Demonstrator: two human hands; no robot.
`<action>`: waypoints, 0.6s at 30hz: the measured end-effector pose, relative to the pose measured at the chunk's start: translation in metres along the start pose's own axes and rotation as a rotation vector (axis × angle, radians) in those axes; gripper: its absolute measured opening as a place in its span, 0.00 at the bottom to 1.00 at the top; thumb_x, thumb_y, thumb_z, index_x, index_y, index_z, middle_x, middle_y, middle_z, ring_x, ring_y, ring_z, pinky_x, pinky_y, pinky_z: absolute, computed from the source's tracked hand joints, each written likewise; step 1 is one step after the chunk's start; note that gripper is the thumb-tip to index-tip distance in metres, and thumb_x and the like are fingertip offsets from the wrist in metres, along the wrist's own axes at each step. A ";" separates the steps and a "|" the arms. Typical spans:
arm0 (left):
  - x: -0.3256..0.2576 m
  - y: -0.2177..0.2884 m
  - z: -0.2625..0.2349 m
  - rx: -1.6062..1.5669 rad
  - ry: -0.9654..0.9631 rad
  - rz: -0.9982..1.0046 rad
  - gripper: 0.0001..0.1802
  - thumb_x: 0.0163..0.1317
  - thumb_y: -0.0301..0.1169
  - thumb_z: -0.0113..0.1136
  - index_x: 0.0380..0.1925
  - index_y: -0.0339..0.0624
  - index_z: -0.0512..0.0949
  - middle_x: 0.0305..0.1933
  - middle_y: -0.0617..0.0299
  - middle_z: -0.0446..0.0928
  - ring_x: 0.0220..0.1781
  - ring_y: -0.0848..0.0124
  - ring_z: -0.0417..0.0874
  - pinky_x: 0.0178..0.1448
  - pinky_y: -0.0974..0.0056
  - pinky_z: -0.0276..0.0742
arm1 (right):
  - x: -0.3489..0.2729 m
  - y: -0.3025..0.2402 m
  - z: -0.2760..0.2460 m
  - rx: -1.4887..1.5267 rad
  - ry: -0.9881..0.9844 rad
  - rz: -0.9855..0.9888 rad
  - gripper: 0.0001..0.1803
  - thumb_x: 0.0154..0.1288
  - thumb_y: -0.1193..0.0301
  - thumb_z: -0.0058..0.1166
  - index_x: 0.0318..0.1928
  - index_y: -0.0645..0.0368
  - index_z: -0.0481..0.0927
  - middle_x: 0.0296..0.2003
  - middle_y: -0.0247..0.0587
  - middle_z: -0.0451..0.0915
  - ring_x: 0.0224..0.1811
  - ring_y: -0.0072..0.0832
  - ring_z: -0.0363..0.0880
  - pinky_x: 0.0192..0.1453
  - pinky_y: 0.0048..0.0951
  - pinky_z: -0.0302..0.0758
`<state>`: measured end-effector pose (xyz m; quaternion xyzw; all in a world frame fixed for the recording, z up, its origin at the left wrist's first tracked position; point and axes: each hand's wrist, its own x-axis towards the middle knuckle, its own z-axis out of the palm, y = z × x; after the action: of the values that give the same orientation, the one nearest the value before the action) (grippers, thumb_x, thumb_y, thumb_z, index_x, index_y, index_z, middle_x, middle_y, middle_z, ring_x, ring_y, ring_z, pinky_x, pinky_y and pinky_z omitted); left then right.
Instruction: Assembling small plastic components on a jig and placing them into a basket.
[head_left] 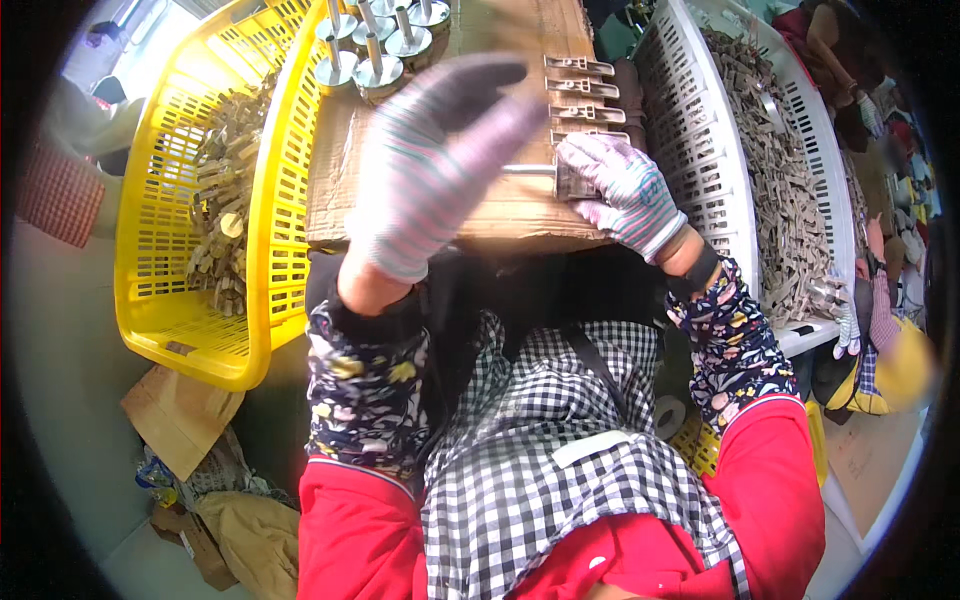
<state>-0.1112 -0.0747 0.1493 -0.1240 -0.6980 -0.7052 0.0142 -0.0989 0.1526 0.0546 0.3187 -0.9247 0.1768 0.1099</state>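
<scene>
My left hand (pixel 425 165), in a striped knit glove, is raised over the cardboard (pixel 490 222) and smeared by motion. Its thumb and fingers are apart, and nothing shows between them. At the cardboard's right front, my right hand (pixel 622 188), gloved alike, has its fingers closed on a small metal part (pixel 574 183), partly hidden under them. A thin metal rod (pixel 528 169) runs leftward from that part toward my left hand. Just beyond my right hand, several narrow metal clips (pixel 583 88) lie in a row.
Several round metal discs with upright posts (pixel 380 70) stand at the cardboard's far left. A yellow basket (pixel 262 235) on the left and a white basket (pixel 735 165) on the right hold heaps of metal parts. Other people's hands (pixel 846 330) show at far right.
</scene>
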 end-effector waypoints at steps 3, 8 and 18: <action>-0.016 -0.075 -0.005 0.743 -0.174 0.292 0.37 0.38 0.34 0.72 0.52 0.36 0.69 0.43 0.49 0.77 0.47 0.54 0.77 0.53 0.57 0.72 | 0.006 -0.005 -0.002 -0.004 -0.020 0.007 0.35 0.44 0.66 0.61 0.58 0.53 0.69 0.55 0.45 0.71 0.55 0.43 0.69 0.60 0.39 0.65; -0.017 -0.095 0.023 0.641 -0.213 0.071 0.41 0.35 0.34 0.74 0.53 0.39 0.67 0.44 0.49 0.77 0.50 0.53 0.74 0.55 0.57 0.70 | 0.014 -0.004 -0.005 0.016 -0.012 -0.044 0.30 0.47 0.65 0.61 0.54 0.54 0.73 0.52 0.43 0.74 0.53 0.42 0.71 0.58 0.38 0.67; -0.016 -0.120 0.024 0.536 -0.159 0.051 0.41 0.35 0.39 0.75 0.53 0.44 0.68 0.41 0.50 0.77 0.44 0.52 0.78 0.49 0.57 0.73 | 0.027 -0.021 -0.005 0.196 0.129 0.236 0.10 0.56 0.75 0.54 0.40 0.58 0.82 0.37 0.43 0.81 0.40 0.39 0.79 0.45 0.33 0.75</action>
<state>-0.1155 -0.0508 0.0279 -0.1884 -0.8551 -0.4828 0.0095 -0.1063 0.1241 0.0726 0.2049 -0.9251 0.2979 0.1158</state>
